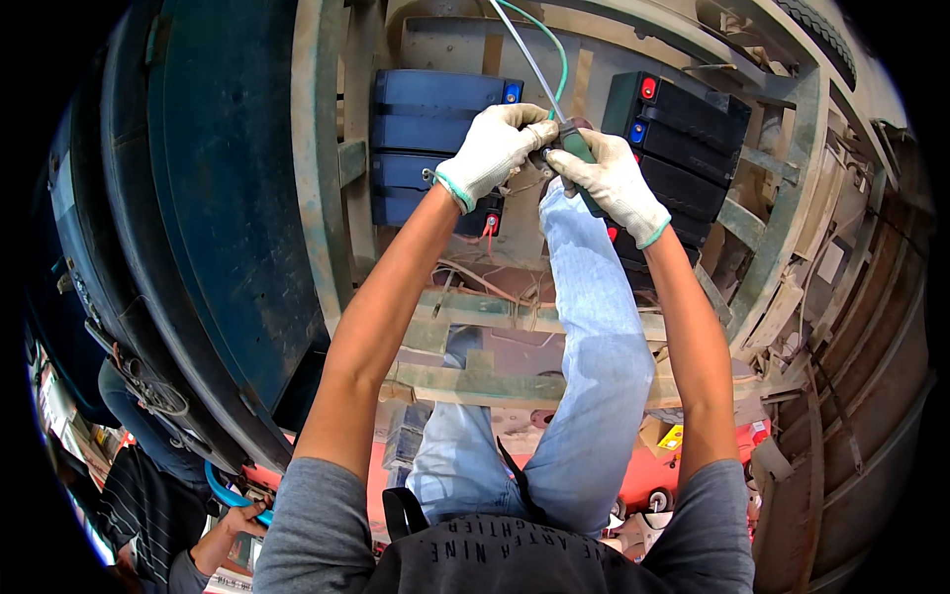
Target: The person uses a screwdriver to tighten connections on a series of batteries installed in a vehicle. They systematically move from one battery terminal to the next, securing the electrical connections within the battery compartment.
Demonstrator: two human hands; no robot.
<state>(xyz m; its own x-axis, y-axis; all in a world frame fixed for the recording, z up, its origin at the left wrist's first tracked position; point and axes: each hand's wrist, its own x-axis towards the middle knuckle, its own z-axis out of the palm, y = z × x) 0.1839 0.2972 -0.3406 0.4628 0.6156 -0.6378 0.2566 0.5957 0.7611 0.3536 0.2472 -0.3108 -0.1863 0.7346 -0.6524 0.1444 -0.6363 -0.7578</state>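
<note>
My gloved left hand is closed, its fingertips pinched where a thin green wire comes down from above. Wrapped in my gloved right hand is a green-handled tool, whose working end is partly hidden between both hands. A straight, pale rod or cable runs from the tool's top to the upper edge. Dark blue batteries lie left of my hands, with a blue terminal and a red one. On the right are several black batteries with red and blue terminals.
A metal frame surrounds the batteries. Loose wires lie near its lower crossbar. One of my legs in light jeans reaches up inside the frame. A dark panel stands left. At lower left, another person's hand shows.
</note>
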